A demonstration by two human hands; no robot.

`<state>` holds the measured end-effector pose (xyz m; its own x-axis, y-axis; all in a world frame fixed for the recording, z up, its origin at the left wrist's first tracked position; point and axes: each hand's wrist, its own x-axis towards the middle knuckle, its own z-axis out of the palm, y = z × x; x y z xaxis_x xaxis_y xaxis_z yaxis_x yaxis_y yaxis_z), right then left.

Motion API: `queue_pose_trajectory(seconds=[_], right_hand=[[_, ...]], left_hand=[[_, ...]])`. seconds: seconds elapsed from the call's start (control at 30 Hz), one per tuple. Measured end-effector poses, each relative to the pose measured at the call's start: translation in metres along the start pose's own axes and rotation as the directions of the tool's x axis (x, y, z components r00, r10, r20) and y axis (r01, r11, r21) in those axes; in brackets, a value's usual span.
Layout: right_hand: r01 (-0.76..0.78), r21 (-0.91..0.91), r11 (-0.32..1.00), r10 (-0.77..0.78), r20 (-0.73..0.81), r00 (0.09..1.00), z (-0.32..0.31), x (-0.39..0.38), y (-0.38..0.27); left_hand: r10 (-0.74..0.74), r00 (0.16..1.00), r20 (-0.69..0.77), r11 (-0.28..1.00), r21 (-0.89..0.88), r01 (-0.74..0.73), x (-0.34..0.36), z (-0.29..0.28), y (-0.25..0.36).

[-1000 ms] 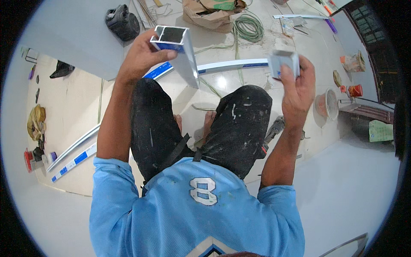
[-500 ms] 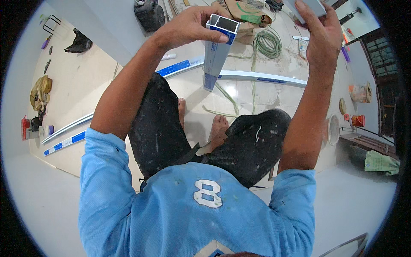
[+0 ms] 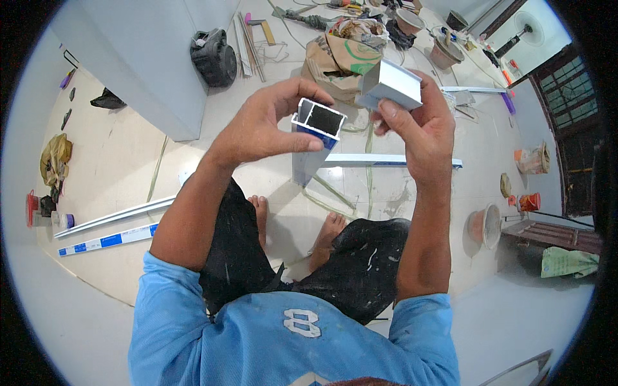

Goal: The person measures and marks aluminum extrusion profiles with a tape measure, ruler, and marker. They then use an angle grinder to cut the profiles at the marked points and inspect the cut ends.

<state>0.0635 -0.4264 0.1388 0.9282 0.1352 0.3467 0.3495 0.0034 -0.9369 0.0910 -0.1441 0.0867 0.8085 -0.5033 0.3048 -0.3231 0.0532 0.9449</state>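
My left hand point(image 3: 270, 122) grips a long hollow metal profile point(image 3: 308, 157) near its upper end, thumb along its blue-filmed side. The profile's open end faces up at me, showing a dark rectangular hollow, and its length runs down away toward the floor. In my right hand point(image 3: 421, 128) is a short pale metal channel piece point(image 3: 393, 85), pinched between thumb and fingers. This piece is held beside and slightly beyond the profile's open end, apart from it. My bare feet point(image 3: 327, 238) rest on the tiles beneath.
Another metal profile point(image 3: 367, 160) lies across the floor ahead, and more strips point(image 3: 109, 240) lie at the left. A brown sack point(image 3: 335, 64), a black bag-like object point(image 3: 212, 59) and a wall corner point(image 3: 187, 122) stand beyond. At right are a bucket point(image 3: 484, 226) and fan point(image 3: 529, 31).
My right hand has brought the short channel piece down and left, closer to the profile's open end. My left hand and the profile sit lower in view, and the whole view has shifted.
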Motion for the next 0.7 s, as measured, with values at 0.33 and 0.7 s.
queue_pose_trajectory(seconds=[0.33,0.7], right_hand=[[-0.004,-0.094,0.996,0.018,0.141,0.99,-0.022,-0.005,0.0],[0.024,-0.304,0.952,-0.012,0.041,0.999,-0.018,-0.005,0.012]], left_hand=[[0.136,0.991,0.017,0.988,0.07,-0.137,0.0,0.006,-0.001],[0.182,0.981,-0.069,0.979,0.11,-0.173,0.001,0.015,-0.004]])
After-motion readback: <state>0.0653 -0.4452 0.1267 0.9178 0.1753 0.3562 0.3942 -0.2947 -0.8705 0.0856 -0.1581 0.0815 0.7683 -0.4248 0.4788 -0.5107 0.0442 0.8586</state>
